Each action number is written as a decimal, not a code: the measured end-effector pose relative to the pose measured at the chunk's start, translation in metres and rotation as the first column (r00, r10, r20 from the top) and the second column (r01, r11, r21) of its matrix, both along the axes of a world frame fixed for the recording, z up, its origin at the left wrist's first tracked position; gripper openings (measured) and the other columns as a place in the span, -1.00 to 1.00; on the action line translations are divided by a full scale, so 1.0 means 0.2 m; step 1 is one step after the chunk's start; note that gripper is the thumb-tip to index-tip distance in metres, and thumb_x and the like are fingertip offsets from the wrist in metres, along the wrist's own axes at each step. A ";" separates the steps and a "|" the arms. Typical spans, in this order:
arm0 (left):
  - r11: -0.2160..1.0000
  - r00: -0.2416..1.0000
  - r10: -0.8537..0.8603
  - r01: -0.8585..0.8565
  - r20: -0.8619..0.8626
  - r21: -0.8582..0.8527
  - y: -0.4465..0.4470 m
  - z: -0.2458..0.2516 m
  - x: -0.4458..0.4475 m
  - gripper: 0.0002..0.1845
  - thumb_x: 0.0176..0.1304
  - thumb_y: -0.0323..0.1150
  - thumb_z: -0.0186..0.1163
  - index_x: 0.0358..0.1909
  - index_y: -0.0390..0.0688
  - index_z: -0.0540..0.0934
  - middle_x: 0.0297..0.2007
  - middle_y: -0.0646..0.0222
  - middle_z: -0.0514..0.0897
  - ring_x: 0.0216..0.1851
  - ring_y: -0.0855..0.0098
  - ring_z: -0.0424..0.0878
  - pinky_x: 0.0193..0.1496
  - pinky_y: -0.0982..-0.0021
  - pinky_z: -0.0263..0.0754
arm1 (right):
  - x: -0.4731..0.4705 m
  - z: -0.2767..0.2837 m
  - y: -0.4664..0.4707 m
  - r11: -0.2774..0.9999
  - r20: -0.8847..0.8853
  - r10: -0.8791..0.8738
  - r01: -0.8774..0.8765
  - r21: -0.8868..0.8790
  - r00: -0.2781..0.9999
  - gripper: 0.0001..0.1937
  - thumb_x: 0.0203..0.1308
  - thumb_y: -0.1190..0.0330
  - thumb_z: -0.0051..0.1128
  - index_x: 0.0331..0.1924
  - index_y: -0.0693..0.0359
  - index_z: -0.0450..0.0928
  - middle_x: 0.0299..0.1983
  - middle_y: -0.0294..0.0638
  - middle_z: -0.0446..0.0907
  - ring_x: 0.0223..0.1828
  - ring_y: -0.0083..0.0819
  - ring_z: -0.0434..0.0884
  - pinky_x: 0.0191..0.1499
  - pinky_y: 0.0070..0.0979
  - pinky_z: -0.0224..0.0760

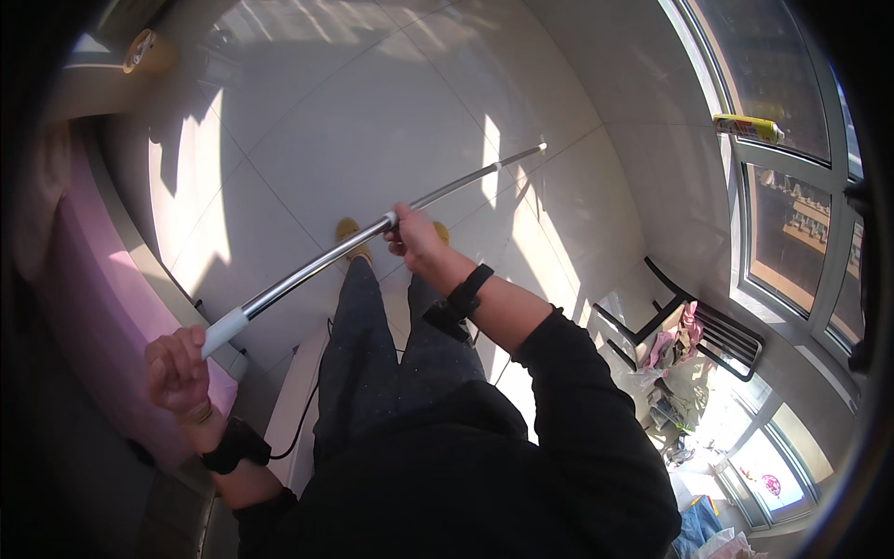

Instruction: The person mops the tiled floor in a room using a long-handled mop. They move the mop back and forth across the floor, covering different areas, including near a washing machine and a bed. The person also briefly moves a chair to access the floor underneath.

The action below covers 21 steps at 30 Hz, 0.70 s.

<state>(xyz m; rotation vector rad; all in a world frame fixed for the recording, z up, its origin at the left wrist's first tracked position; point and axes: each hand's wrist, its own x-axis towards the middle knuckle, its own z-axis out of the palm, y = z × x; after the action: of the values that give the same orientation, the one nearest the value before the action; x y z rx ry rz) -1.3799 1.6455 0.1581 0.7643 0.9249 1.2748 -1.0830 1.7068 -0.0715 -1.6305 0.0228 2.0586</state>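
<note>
A telescopic metal pole (318, 264) with a white grip and white joints lies slantwise across the view, above the tiled floor. Its thin far section reaches up and right to a small white tip. At the lower left, my left hand (178, 369) is closed around the white grip at the thick end. My right hand (412, 237) holds the pole near its middle, by a white collar where the thick tube meets the thinner one. Both wrists wear black straps with devices.
A pink-covered surface (140, 279) runs along the left. At the right are a black metal rack (730, 335) with cloths, windows, and a yellow spray can (747, 129) by the window frame. A white box-like piece (297, 398) stands beside my legs. Sunlight patches cross the floor tiles (335, 126).
</note>
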 end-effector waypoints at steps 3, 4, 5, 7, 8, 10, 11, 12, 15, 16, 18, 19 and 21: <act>1.000 0.997 -0.027 0.026 0.072 0.009 0.18 -0.32 0.25 -0.61 0.14 -0.28 -0.05 -0.81 -0.05 0.14 -0.75 0.42 0.26 -0.55 0.45 0.24 -0.02 0.28 0.23 | 0.34 -0.17 0.22 0.996 0.200 -0.090 0.082 0.048 0.976 -0.75 0.26 0.24 -0.10 -0.51 0.16 0.33 -0.66 -0.31 0.33 -0.69 -0.57 0.32 -0.69 -0.60 0.14; 0.996 0.996 -0.080 0.080 -0.024 -0.030 0.24 -0.42 0.34 -0.63 0.12 -0.30 -0.08 -0.80 -0.09 0.14 -0.72 0.38 0.27 -0.52 0.41 0.27 0.05 0.24 0.23 | 0.44 -0.24 0.29 0.987 0.295 -0.158 0.145 0.065 0.943 -0.74 0.26 0.23 -0.07 -0.50 0.18 0.33 -0.66 -0.31 0.31 -0.69 -0.57 0.31 -0.70 -0.61 0.13; 0.990 0.990 -0.140 0.140 0.018 0.020 0.30 -0.52 0.44 -0.66 0.11 -0.32 -0.09 -0.80 -0.13 0.18 -0.71 0.36 0.29 -0.49 0.40 0.32 0.10 0.21 0.22 | 0.54 -0.30 0.35 0.979 0.335 -0.200 0.178 0.097 0.921 -0.72 0.27 0.21 -0.06 -0.50 0.17 0.32 -0.67 -0.32 0.29 -0.69 -0.56 0.32 -0.71 -0.63 0.12; 0.979 0.979 -0.201 0.200 0.033 0.030 0.40 -0.68 0.64 -0.67 0.14 -0.32 -0.08 -0.78 -0.16 0.27 -0.69 0.39 0.32 -0.44 0.42 0.36 0.13 0.22 0.24 | 0.71 -0.41 0.46 0.956 0.375 -0.292 0.272 0.108 0.880 -0.72 0.27 0.22 -0.05 -0.53 0.14 0.30 -0.69 -0.34 0.26 -0.73 -0.57 0.27 -0.71 -0.63 0.10; 0.976 0.976 -0.215 0.212 0.042 0.049 0.44 -0.73 0.72 -0.66 0.15 -0.32 -0.07 -0.77 -0.16 0.28 -0.68 0.41 0.32 -0.43 0.43 0.37 0.13 0.23 0.24 | 0.77 -0.46 0.51 0.960 0.357 -0.278 0.252 0.119 0.892 -0.74 0.26 0.24 -0.05 -0.52 0.14 0.29 -0.68 -0.33 0.27 -0.72 -0.57 0.26 -0.71 -0.62 0.07; 0.975 0.974 -0.219 0.216 0.065 0.060 0.44 -0.80 0.83 -0.66 0.15 -0.33 -0.07 -0.77 -0.16 0.28 -0.69 0.41 0.31 -0.44 0.43 0.36 0.13 0.23 0.24 | 0.80 -0.54 0.56 0.963 0.424 -0.269 0.248 0.104 0.865 -0.74 0.23 0.30 0.01 -0.54 0.16 0.29 -0.69 -0.34 0.25 -0.75 -0.57 0.20 -0.75 -0.60 -0.03; 0.975 0.974 -0.217 0.213 0.068 0.062 0.44 -0.83 0.84 -0.66 0.15 -0.34 -0.07 -0.77 -0.17 0.28 -0.69 0.41 0.31 -0.44 0.44 0.36 0.13 0.23 0.24 | 0.78 -0.56 0.57 0.978 0.426 -0.206 0.185 0.092 0.881 -0.73 0.23 0.29 0.01 -0.56 0.15 0.27 -0.70 -0.34 0.24 -0.77 -0.57 0.18 -0.75 -0.61 -0.02; 0.986 0.983 -0.169 0.168 0.068 0.019 0.42 -0.83 0.83 -0.67 0.13 -0.35 -0.06 -0.78 -0.16 0.28 -0.71 0.40 0.29 -0.45 0.43 0.37 0.13 0.23 0.24 | 0.74 -0.57 0.57 0.989 0.443 -0.145 0.128 0.067 0.885 -0.72 0.23 0.29 0.02 -0.58 0.13 0.26 -0.71 -0.35 0.23 -0.78 -0.58 0.16 -0.76 -0.61 -0.01; 0.994 0.993 0.058 -0.047 0.103 -0.099 0.25 -0.80 0.60 -0.64 0.09 -0.34 -0.04 -0.83 -0.14 0.19 -0.75 0.39 0.24 -0.49 0.41 0.34 0.10 0.23 0.23 | 0.50 -0.51 0.48 0.994 0.422 0.110 -0.111 -0.021 0.900 -0.74 0.18 0.28 0.10 -0.51 0.20 0.30 -0.70 -0.32 0.26 -0.73 -0.55 0.24 -0.73 -0.59 0.07; 0.984 0.986 0.124 -0.109 0.109 -0.138 0.19 -0.76 0.46 -0.62 0.08 -0.33 -0.03 -0.84 -0.12 0.15 -0.75 0.38 0.23 -0.51 0.40 0.32 0.08 0.23 0.23 | 0.38 -0.47 0.41 0.984 0.355 0.167 -0.181 0.005 0.920 -0.72 0.17 0.23 0.12 -0.46 0.22 0.30 -0.64 -0.30 0.31 -0.69 -0.53 0.31 -0.72 -0.59 0.08; 0.980 0.988 0.150 -0.143 0.041 -0.136 0.00 -0.62 0.17 -0.58 0.09 -0.31 0.00 -0.86 -0.06 0.12 -0.76 0.41 0.21 -0.54 0.43 0.24 0.05 0.24 0.19 | 0.09 -0.36 0.28 0.956 0.181 0.294 -0.287 -0.066 0.938 -0.73 0.18 0.19 0.09 -0.41 0.21 0.32 -0.58 -0.29 0.34 -0.66 -0.53 0.34 -0.72 -0.59 0.10; 0.946 0.965 0.258 -0.243 0.041 -0.214 -0.12 -0.51 0.04 -0.62 0.09 -0.30 0.03 -0.81 -0.05 0.17 -0.77 0.44 0.19 -0.53 0.45 0.21 0.06 0.24 0.15 | -0.05 -0.30 0.20 0.933 0.068 0.358 -0.353 -0.072 0.931 -0.73 0.19 0.19 0.07 -0.42 0.20 0.33 -0.59 -0.30 0.34 -0.65 -0.54 0.34 -0.71 -0.59 0.10; 0.937 0.953 0.298 -0.303 -0.054 -0.176 -0.35 -0.28 -0.20 -0.68 0.14 -0.29 0.02 -0.72 -0.03 0.20 -0.77 0.49 0.17 -0.53 0.50 0.19 0.05 0.29 0.13 | -0.33 -0.16 0.03 0.896 -0.122 0.436 -0.443 -0.036 0.892 -0.73 0.23 0.19 0.02 -0.47 0.17 0.32 -0.59 -0.31 0.35 -0.66 -0.58 0.34 -0.71 -0.61 0.11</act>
<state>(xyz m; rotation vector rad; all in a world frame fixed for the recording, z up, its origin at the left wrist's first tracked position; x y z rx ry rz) -1.4193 1.5759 0.1021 0.5082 1.1968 1.4225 -1.1493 1.7120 -0.1027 -1.6723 -0.2713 2.5097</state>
